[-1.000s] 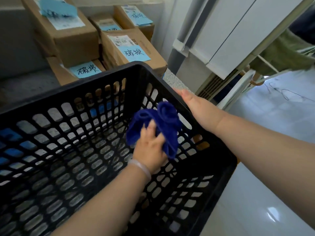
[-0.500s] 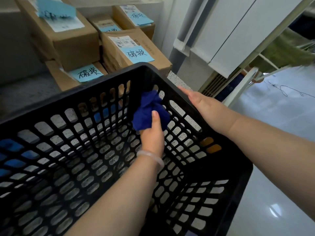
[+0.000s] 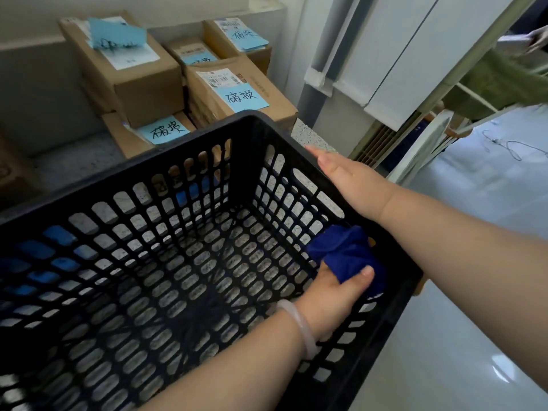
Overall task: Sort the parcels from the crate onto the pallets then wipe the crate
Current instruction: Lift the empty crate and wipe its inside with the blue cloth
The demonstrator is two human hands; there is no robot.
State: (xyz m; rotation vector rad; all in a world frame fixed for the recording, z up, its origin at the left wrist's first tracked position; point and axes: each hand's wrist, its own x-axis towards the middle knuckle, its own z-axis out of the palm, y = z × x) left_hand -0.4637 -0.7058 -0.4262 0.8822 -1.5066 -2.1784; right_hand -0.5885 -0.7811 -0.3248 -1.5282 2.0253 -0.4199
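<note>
We are gripping a bunched blue cloth [image 3: 347, 256] in our left hand [image 3: 335, 295], fingers and thumb curling round it. The thumb tip is showing on its near side, and the hand is pressing the wad against the inside of the right wall of the black crate [image 3: 127, 178]. A pale bracelet [image 3: 299, 324] is sitting on that wrist, and the forearm is reaching in over the near edge of the crate. Our right hand [image 3: 350, 179] is resting on top of the right rim, just beyond the left hand, with the thumb lying straight along the rim. Its fingers are dropping out of sight over the outer side, so we cannot tell whether they are curling round the rim. The crate is holding only the cloth and the left hand. Its slotted floor is lying open to the left of that hand, and its far corner is rising just past the right thumb. Beyond both hands, past the far rim, the parcels [image 3: 237, 93] are standing stacked, brown cartons with blue handwritten notes on top. To the right of the right hand, a pale glossy floor [image 3: 459, 321] is stretching away, and white panels [image 3: 400, 54] are standing up beyond it.
</note>
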